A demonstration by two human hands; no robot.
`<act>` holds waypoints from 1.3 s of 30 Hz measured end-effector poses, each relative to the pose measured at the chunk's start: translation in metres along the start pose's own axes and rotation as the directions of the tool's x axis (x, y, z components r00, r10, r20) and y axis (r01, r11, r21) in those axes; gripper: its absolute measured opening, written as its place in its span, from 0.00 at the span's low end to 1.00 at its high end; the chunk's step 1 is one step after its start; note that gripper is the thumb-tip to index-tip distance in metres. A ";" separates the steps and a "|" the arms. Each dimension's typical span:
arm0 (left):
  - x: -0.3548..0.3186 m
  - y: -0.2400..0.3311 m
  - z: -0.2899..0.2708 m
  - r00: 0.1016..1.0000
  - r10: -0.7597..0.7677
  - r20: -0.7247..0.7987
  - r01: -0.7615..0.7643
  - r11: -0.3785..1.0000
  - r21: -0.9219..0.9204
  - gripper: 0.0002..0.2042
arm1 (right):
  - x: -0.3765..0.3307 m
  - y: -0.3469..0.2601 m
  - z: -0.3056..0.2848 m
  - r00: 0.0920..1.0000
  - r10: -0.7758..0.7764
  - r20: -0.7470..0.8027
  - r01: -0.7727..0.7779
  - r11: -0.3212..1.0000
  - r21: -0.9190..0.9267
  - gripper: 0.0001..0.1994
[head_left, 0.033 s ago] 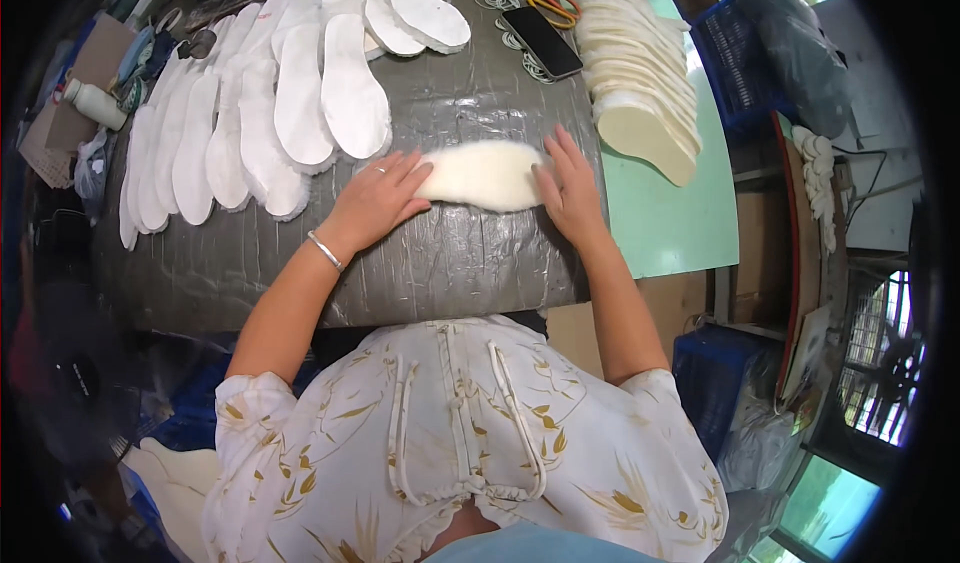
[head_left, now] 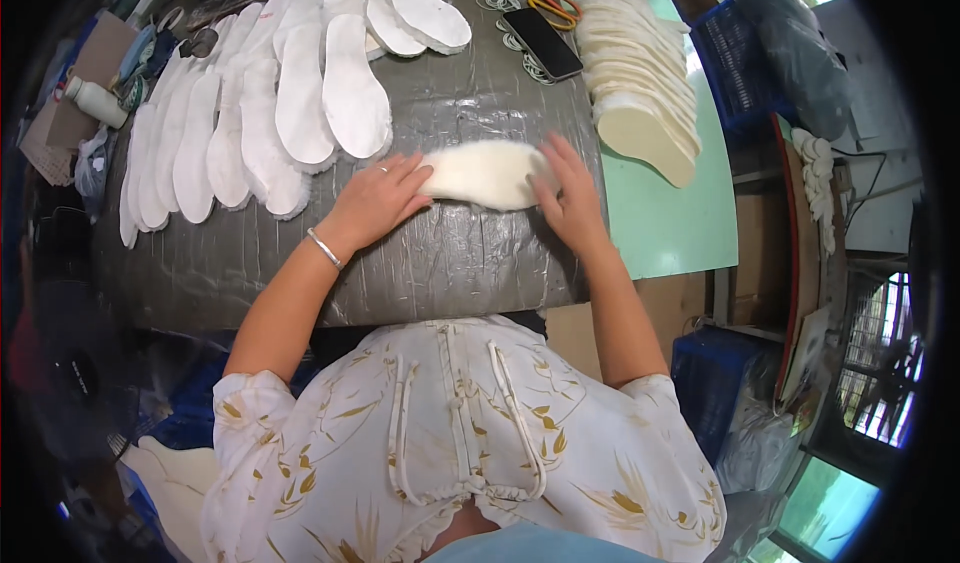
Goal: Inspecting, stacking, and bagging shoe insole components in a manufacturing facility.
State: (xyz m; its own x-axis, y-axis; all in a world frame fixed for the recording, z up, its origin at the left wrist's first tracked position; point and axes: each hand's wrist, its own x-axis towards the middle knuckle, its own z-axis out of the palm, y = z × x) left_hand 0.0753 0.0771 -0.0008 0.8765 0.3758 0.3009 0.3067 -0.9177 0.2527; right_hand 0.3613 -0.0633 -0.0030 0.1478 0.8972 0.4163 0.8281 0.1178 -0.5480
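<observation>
A cream, fluffy insole [head_left: 484, 175] lies crosswise on the dark, plastic-covered table [head_left: 470, 263] in front of me. At its left end rests my left hand [head_left: 372, 201], fingers stretched out and touching the edge. My right hand [head_left: 574, 199] is over the other end, fingers extended and apart, slightly blurred by motion. Neither hand is closed round the insole. Rows of white insoles [head_left: 357, 88] lie to the left and beyond, soles up, some with fleece showing at the rims. On the right, a leaning stack of cream insoles [head_left: 645, 128] fans out.
A black phone [head_left: 543, 43] lies on coils of white cord [head_left: 497, 1] at the far side, near orange-handled scissors [head_left: 553, 3]. Under the cream stack is a pale green sheet [head_left: 680, 228]. A white bottle [head_left: 95, 103] stands at far left; a blue crate [head_left: 735, 58] is at right.
My right hand has shifted slightly left, its fingers now further over the insole's right end. The left hand stays in place.
</observation>
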 end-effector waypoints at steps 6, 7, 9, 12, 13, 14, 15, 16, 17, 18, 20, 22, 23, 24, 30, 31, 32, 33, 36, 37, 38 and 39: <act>0.030 0.004 -0.034 0.969 -0.108 0.224 0.143 0.979 -0.147 0.09 | 0.000 -0.051 -0.008 0.993 -0.115 0.030 0.117 0.990 -0.075 0.27; 0.033 0.003 -0.035 0.969 -0.108 0.225 0.147 0.975 -0.167 0.10 | 0.002 -0.044 -0.004 0.993 -0.120 -0.009 0.118 0.988 -0.101 0.25; 0.033 0.002 -0.035 0.965 -0.169 0.201 0.204 0.965 -0.163 0.11 | 0.016 -0.039 -0.003 0.993 -0.116 -0.037 0.114 0.993 -0.040 0.22; 0.035 0.009 -0.033 0.982 -0.178 0.059 0.186 0.967 -0.175 0.22 | 0.033 -0.033 -0.003 0.999 -0.039 -0.037 0.041 0.998 0.043 0.20; 0.034 0.009 -0.029 0.985 -0.173 0.025 0.174 0.965 -0.197 0.24 | 0.038 -0.029 -0.001 1.000 -0.015 -0.028 0.017 0.998 0.064 0.20; 0.032 0.004 -0.024 0.983 -0.185 0.021 0.185 0.964 -0.190 0.24 | 0.044 -0.031 -0.001 0.999 -0.026 -0.023 0.028 0.997 0.072 0.20; 0.030 -0.002 -0.020 0.981 -0.192 0.029 0.194 0.960 -0.204 0.21 | 0.051 -0.032 -0.001 0.997 -0.078 -0.007 0.079 0.996 0.048 0.21; 0.027 -0.009 -0.015 0.979 -0.199 0.039 0.203 0.954 -0.219 0.19 | 0.056 -0.035 -0.002 0.992 -0.130 0.011 0.129 0.991 0.026 0.21; 0.030 -0.007 -0.019 0.971 -0.232 0.049 0.237 0.941 -0.242 0.13 | 0.060 -0.041 -0.003 0.989 -0.142 0.042 0.141 0.990 0.013 0.21; 0.033 -0.008 -0.022 0.970 -0.238 0.045 0.242 0.939 -0.244 0.13 | 0.062 -0.044 -0.002 0.988 -0.147 0.047 0.146 0.989 0.014 0.21; 0.038 -0.012 -0.024 0.965 -0.221 0.143 0.251 0.938 -0.241 0.12 | 0.066 -0.047 0.001 0.972 -0.189 0.140 0.197 0.979 -0.048 0.20; 0.040 -0.018 -0.021 0.962 -0.215 0.167 0.253 0.931 -0.263 0.12 | 0.072 -0.045 0.008 0.958 -0.257 0.124 0.267 0.961 -0.066 0.16; 0.042 -0.016 -0.024 0.959 -0.223 0.177 0.264 0.927 -0.266 0.12 | 0.074 -0.045 0.010 0.962 -0.244 0.121 0.252 0.966 -0.055 0.14; 0.043 -0.015 -0.027 0.955 -0.230 0.186 0.275 0.923 -0.269 0.12 | 0.075 -0.045 0.012 0.966 -0.230 0.118 0.237 0.970 -0.045 0.12; 0.040 -0.022 -0.025 0.945 -0.244 0.220 0.305 0.899 -0.313 0.11 | 0.086 -0.039 0.005 0.999 0.006 -0.040 0.004 0.965 0.263 0.05; 0.038 -0.025 -0.023 0.950 -0.250 0.188 0.300 0.898 -0.322 0.11 | 0.087 -0.037 -0.002 0.972 0.227 -0.063 -0.178 0.884 0.433 0.05; 0.041 -0.024 -0.023 0.953 -0.237 0.189 0.289 0.899 -0.330 0.11 | 0.083 -0.022 -0.013 0.962 0.231 -0.144 -0.151 0.893 0.424 0.07; 0.040 -0.025 -0.024 0.945 -0.253 0.207 0.311 0.891 -0.330 0.11 | 0.081 -0.016 -0.025 0.954 0.234 -0.187 -0.160 0.926 0.343 0.07; 0.041 -0.022 -0.023 0.951 -0.268 0.156 0.308 0.877 -0.368 0.11 | 0.038 0.021 -0.071 0.875 0.394 -0.280 -0.334 0.912 0.238 0.10; 0.043 -0.021 -0.024 0.948 -0.273 0.161 0.315 0.873 -0.373 0.11 | 0.014 0.034 -0.086 0.824 0.442 -0.354 -0.398 0.897 0.194 0.11; 0.044 -0.020 -0.024 0.946 -0.278 0.167 0.322 0.870 -0.374 0.10 | -0.011 0.047 -0.100 0.755 0.536 -0.378 -0.467 0.844 0.264 0.13; 0.049 -0.014 -0.026 0.947 -0.272 0.169 0.317 0.865 -0.389 0.10 | -0.042 0.060 -0.120 0.655 0.623 -0.428 -0.578 0.778 0.247 0.14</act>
State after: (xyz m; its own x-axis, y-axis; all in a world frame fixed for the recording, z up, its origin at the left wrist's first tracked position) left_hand 0.1047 0.1121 0.0339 0.8100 0.5833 0.0607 0.3992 -0.6243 0.6715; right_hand 0.4697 -0.1453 0.0330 0.8440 0.4787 0.2421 0.4253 -0.3222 -0.8458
